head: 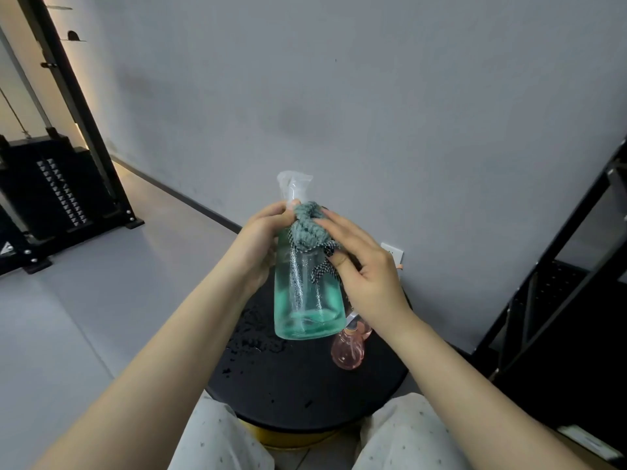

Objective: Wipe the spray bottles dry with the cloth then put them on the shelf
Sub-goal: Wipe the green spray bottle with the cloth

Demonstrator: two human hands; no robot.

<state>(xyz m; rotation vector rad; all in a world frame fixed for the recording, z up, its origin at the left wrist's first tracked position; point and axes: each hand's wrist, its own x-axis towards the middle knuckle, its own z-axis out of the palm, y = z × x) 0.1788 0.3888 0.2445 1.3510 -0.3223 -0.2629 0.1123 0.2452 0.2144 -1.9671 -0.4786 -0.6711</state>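
Gym equipment point(51, 195), a black weight stack in a dark frame, stands far left on the grey floor. Moving right, my left hand point(261, 239) has its grip curled round the neck and shoulder of the green spray bottle point(307, 293), holding it up off the table, tilted slightly with its clear trigger head point(293, 184) pointing away from me. Against the bottle's upper part sits the grey-green cloth point(307, 228), bunched, with a checkered edge hanging down. My right hand point(366, 269) presses that cloth to the bottle, fingers mostly straight over it and the thumb tucked under the checkered edge. Below, the round black table point(305, 385) shows water droplets on its left side. A pink spray bottle point(349, 349) stands on it, just right of the green one and partly hidden by my right wrist. Far right, I see the black metal shelf point(559, 266).
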